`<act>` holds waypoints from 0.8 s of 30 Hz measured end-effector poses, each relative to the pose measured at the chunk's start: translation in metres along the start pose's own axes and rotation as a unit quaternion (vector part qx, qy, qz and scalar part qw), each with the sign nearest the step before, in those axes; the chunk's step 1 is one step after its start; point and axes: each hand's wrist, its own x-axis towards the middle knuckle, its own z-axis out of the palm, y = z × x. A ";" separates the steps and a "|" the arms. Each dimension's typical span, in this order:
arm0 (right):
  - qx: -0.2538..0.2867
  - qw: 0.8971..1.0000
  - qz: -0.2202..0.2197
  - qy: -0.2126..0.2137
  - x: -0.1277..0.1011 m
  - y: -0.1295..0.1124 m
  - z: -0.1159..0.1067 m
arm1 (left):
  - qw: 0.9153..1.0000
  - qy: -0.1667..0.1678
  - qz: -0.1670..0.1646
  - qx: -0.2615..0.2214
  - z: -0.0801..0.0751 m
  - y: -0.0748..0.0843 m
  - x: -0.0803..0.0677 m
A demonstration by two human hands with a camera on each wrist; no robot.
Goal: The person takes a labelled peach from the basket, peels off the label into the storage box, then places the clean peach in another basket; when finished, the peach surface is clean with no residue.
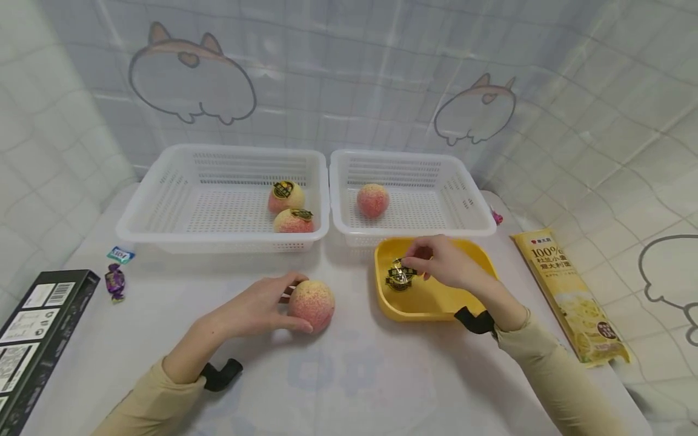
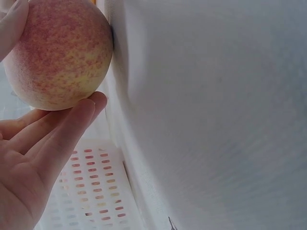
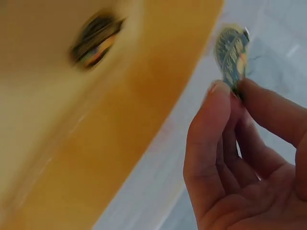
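Observation:
On the white table, my left hand grips a loose peach, thumb on the near side and fingers round the far side. This peach's visible skin is red and yellow with no label showing. My right hand is over a yellow plastic tub, pinching a small black-and-gold sticker between thumb and fingertip. Another dark sticker, blurred in the right wrist view, lies inside the tub.
Behind the hands stand two white baskets: the left basket holds two labelled peaches, the right basket one peach. A yellow pasta packet lies right. Left are a black box and a purple wrapped candy.

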 end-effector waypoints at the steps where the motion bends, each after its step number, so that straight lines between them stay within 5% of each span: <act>1: -0.014 1.000 0.007 -0.007 0.001 0.006 -0.005 | 1.000 0.001 0.000 0.000 0.000 0.000 0.000; 9: -0.096 0.990 0.057 -0.088 0.012 0.040 -0.030 | 1.000 0.000 -0.006 0.000 0.000 -0.001 0.000; 18: -0.137 0.976 0.069 -0.153 0.023 0.054 -0.022 | 1.000 -0.005 -0.007 -0.008 0.000 0.001 -0.003; 24: -0.164 0.968 0.101 -0.160 0.027 0.053 -0.019 | 1.000 -0.003 -0.006 -0.004 -0.001 0.003 -0.002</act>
